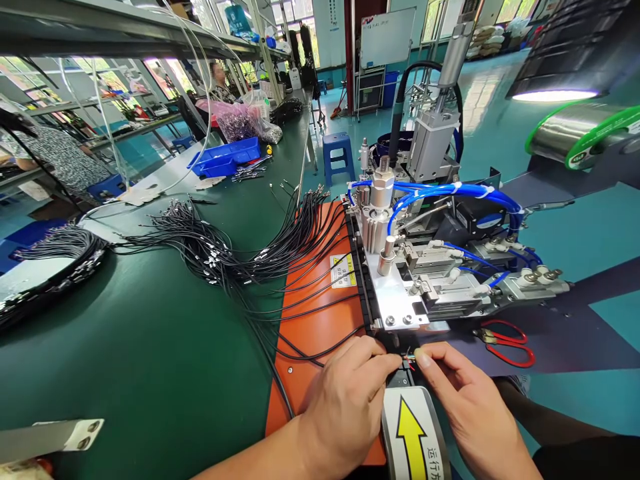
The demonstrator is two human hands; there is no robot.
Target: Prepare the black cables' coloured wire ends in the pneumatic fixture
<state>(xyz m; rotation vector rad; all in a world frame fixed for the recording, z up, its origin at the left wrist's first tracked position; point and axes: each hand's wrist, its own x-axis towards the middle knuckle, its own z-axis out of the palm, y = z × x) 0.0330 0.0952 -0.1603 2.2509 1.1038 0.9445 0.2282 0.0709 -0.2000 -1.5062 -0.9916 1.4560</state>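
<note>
left hand: the left hand [345,400] lies knuckles up on the orange mat [315,320], thumb and forefinger pressed together on the cable end [399,361]. resting the wrist like that probably keeps the pinch steady.
right hand: the right hand [470,407] comes in from the other side, thumb and forefinger tips pinching the coloured tips [411,363] that stick out of the cable. the other fingers are curled out of the way.
where the cable end is: right between the two hands, just in front of the machine [400,300], touching or nearly touching its front edge. too small to say which.
why two hands: my guess is one holds the sheath and the other handles the tiny strands, since they're way too fine for one hand.
arrow sticker: a yellow arrow [411,433] on a grey strip between the wrists points straight at the machine.
spare cables: a big fan of black cables [210,253] lies across the green counter [150,360], ends reaching onto the mat, looks like they're laid out so the left hand can reach them.
scissors: red-handled scissors [505,343] lie just right of the machine, near the right hand.
hoses: blue hoses [450,192] loop over the top of the machine, well clear of the fingers.
</note>
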